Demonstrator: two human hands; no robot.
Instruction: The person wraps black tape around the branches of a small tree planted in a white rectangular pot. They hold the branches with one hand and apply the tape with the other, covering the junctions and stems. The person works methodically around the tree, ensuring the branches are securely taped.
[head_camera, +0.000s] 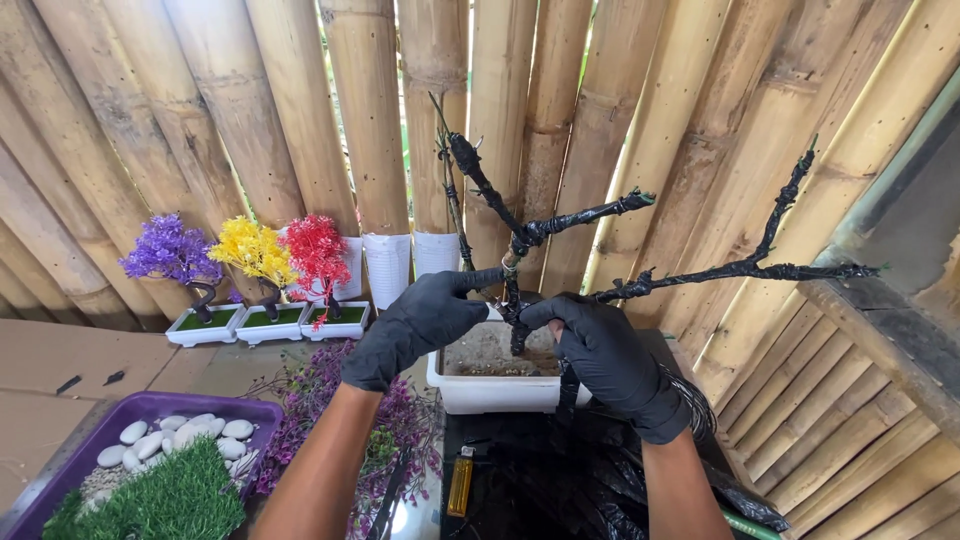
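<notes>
A bare model tree (540, 232) wrapped in black tape stands in a white rectangular pot (490, 392) filled with grey-brown filler. Its branches spread up and to the right. My left hand (420, 325), in a black glove, pinches the trunk with thumb and forefinger where the branches fork. Just below, lower on the trunk, my right hand (605, 360), also black-gloved, grips the trunk. The pot rests on black plastic sheeting (560, 480).
Three small finished trees, purple (172, 252), yellow (255, 250) and red (317, 254), stand in white pots at the left. A purple tray (130, 405) holds white pebbles and fake grass. Purple foliage sprigs (320, 400), a yellow lighter (460, 482) and white cups (388, 262) lie nearby. A bamboo wall stands behind.
</notes>
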